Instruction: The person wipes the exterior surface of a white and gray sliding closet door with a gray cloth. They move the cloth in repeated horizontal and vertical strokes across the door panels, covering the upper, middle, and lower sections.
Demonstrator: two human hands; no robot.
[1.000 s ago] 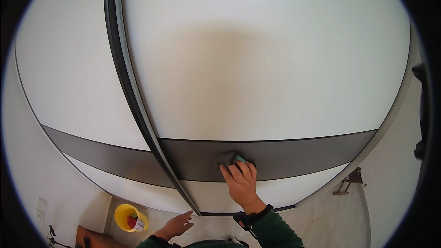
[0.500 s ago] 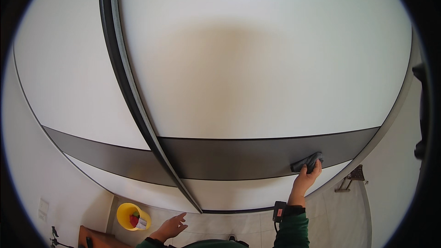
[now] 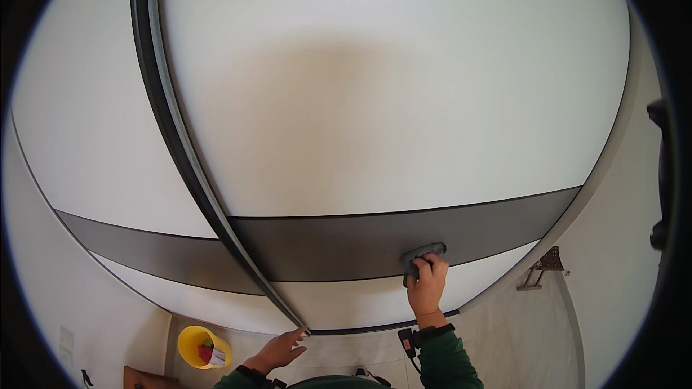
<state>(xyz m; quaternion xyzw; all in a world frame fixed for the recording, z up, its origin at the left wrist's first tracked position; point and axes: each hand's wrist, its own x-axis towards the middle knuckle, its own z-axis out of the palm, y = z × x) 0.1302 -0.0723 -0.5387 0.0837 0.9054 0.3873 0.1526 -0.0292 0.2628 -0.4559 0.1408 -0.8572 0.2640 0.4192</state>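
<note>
My right hand (image 3: 428, 284) presses a dark grey cloth (image 3: 425, 251) against the grey band (image 3: 331, 248) of a large white sliding door (image 3: 404, 115). The cloth lies near the band's lower edge, bunched under my fingers. Low in front of the doors, my left hand (image 3: 277, 351) hangs with its fingers stretched out and apart, holding nothing. Its fingertips come near the bottom of the dark vertical door frame (image 3: 216, 227); whether they touch it I cannot tell.
A yellow bucket (image 3: 189, 342) with red and white items inside stands on the tiled floor at lower left. Beside it is a brown piece of furniture (image 3: 148, 379). A small dark stool-like object (image 3: 544, 263) stands by the right wall.
My right hand has slid the cloth leftward along the grey band. The view has shifted slightly, and my left hand sits a little further right.
</note>
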